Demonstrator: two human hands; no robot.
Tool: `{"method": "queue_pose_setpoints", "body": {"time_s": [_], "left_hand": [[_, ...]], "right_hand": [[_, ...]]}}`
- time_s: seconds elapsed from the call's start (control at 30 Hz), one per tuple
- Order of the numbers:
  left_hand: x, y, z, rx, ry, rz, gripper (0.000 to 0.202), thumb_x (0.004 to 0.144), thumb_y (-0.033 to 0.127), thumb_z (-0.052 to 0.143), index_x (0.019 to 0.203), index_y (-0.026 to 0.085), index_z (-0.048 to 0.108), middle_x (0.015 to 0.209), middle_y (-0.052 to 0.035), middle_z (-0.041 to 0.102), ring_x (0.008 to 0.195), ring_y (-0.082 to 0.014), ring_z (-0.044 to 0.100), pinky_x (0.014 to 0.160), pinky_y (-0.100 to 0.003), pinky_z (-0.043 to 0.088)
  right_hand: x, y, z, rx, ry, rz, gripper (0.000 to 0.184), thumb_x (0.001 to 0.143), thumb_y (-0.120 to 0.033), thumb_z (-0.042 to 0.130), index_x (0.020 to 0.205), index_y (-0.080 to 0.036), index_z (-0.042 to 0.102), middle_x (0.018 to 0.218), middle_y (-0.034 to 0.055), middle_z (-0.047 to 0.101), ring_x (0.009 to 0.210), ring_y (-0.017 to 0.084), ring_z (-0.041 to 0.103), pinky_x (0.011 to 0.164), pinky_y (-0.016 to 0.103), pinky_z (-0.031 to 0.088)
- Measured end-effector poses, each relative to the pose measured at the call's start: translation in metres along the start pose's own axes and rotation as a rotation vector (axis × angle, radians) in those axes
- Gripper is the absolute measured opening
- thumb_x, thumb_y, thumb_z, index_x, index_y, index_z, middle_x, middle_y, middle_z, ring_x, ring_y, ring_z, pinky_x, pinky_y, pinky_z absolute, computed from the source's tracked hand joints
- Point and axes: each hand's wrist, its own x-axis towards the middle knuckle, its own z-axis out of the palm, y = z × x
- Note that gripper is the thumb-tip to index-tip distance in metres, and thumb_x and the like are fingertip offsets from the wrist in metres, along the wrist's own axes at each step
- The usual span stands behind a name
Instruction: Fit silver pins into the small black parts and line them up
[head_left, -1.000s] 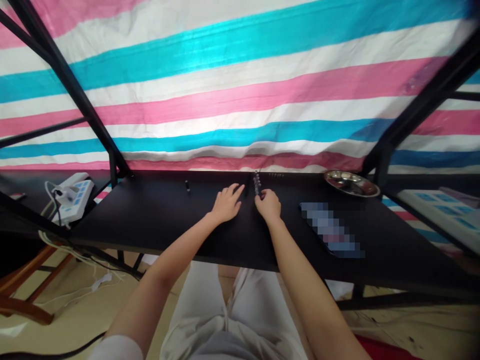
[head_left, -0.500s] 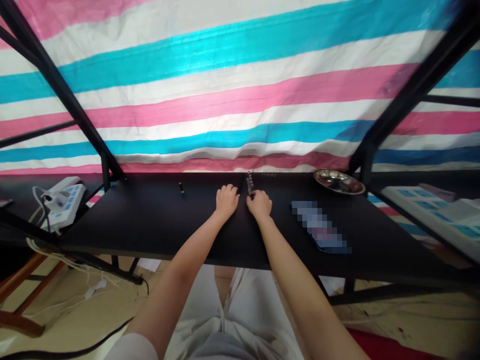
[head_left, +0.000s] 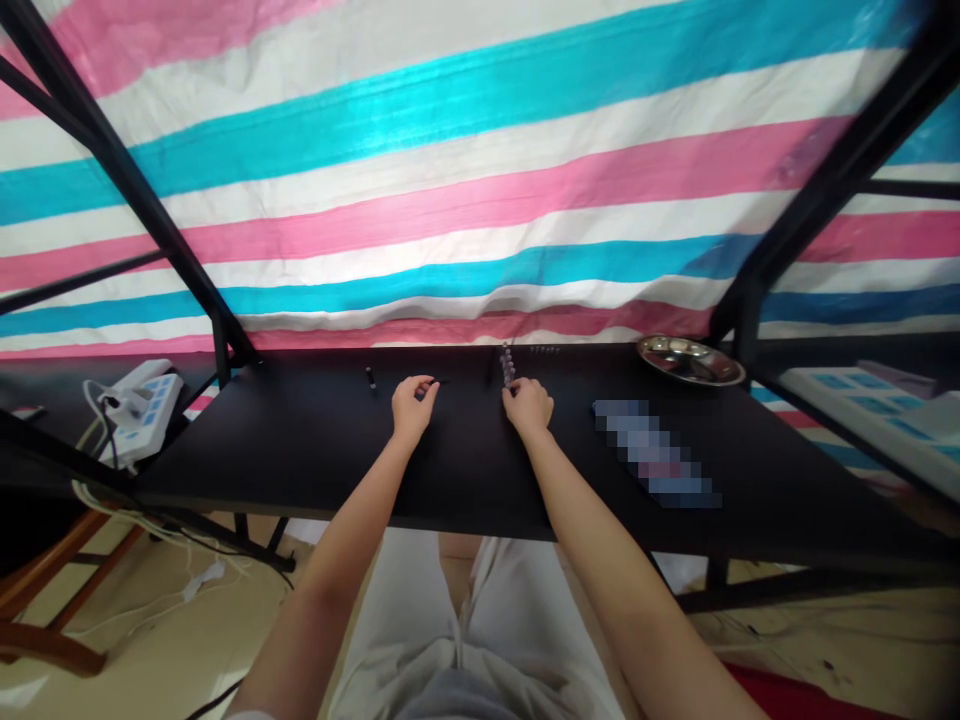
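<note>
My left hand [head_left: 412, 408] is above the left middle of the black table, its fingertips pinched together. A thin dark stick [head_left: 444, 381] pokes out to the right of them; it is too small to name surely. My right hand [head_left: 529, 406] rests on the table with thumb and fingers closed at the near end of a narrow, clear strip with rounded bumps [head_left: 508, 362]. The strip points away from me. Beyond and to its right lies a row of several tiny pale pieces [head_left: 545, 350]. A small black-and-white cylinder [head_left: 370, 377] lies left of my left hand.
At the back right of the table [head_left: 285, 450] sits a shiny round metal dish [head_left: 690, 362]. A blurred-out phone-like slab [head_left: 654, 455] lies right of my right arm. Power strips [head_left: 154, 410] are at the left, beyond the black frame post [head_left: 169, 240]. A striped sheet [head_left: 450, 180] hangs behind.
My left hand has moved left, away from the strip, and its fingers have closed around a thin dark stick. My right hand stays at the strip. The view has shifted slightly.
</note>
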Motion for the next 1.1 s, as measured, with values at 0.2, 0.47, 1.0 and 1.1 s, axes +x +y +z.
{"method": "queue_pose_setpoints", "body": {"time_s": [0.2,0.47,1.0,1.1], "left_hand": [[-0.005,-0.006,0.003,-0.135,-0.022,-0.058,0.019,0.071,0.030,0.062,0.085,0.017,0.067,0.074,-0.0022,0.061,0.065,-0.0111,0.053,0.069,-0.026,0.045],[-0.007,-0.001,0.000,-0.130,-0.053,0.014,0.016,0.071,0.026,0.064,0.084,0.019,0.069,0.073,-0.0016,0.062,0.065,-0.0105,0.053,0.066,-0.025,0.043],[-0.009,0.005,0.001,-0.149,-0.065,0.055,0.019,0.073,0.030,0.064,0.088,0.020,0.070,0.072,-0.0018,0.061,0.066,-0.0107,0.054,0.057,-0.023,0.039],[-0.011,0.008,0.000,-0.081,-0.061,0.118,0.020,0.076,0.031,0.062,0.091,0.020,0.069,0.072,-0.0017,0.061,0.068,-0.0113,0.054,0.060,-0.024,0.042]], "right_hand": [[0.004,0.001,0.001,0.057,0.000,0.034,0.018,0.076,-0.028,0.052,0.085,-0.019,0.065,0.087,0.0077,0.061,0.081,0.021,0.054,0.069,0.031,0.034],[-0.008,-0.008,-0.004,0.026,0.057,-0.279,0.015,0.079,-0.026,0.048,0.078,-0.018,0.061,0.077,0.0047,0.060,0.074,0.018,0.048,0.065,0.029,0.023],[-0.031,-0.031,-0.011,0.038,0.047,-0.605,0.014,0.082,-0.023,0.048,0.074,-0.017,0.058,0.072,0.0044,0.061,0.071,0.017,0.048,0.067,0.030,0.023],[-0.032,-0.032,-0.012,0.019,0.030,-0.610,0.014,0.081,-0.022,0.048,0.072,-0.017,0.057,0.072,0.0049,0.061,0.071,0.017,0.048,0.066,0.030,0.023]]}}
